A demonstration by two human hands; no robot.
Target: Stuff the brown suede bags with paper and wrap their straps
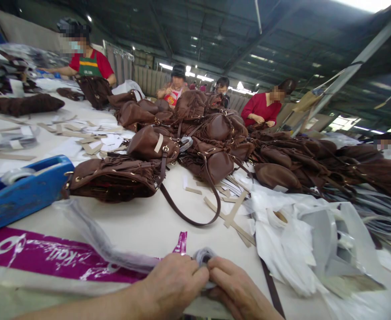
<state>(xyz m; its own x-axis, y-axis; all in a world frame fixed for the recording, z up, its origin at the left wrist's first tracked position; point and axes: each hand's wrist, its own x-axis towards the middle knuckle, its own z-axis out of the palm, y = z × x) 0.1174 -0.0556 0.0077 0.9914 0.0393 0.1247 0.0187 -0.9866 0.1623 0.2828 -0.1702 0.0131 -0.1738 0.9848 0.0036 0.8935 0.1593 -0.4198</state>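
Observation:
A long plastic-wrapped strip (107, 249) runs over the near tabletop from beside the tape dispenser (32, 191) to my hands. Its near end appears rolled into a grey coil (202, 255). My left hand (175, 282) is closed on it, thumb against the coil. From the other side my right hand (233, 284) pinches the coil, fingers curled and partly hidden. Under the strip lies a purple printed plastic sheet (49, 258), and a small purple scrap (181, 242) stands up just behind my left hand.
A brown bag (115, 175) lies ahead, its strap (195, 222) looping toward me. Behind it rises a heap of brown bags (212, 129). White plastic bags (282, 240) spread at the right, cardboard strips (237, 211) nearby. Several people work across the table.

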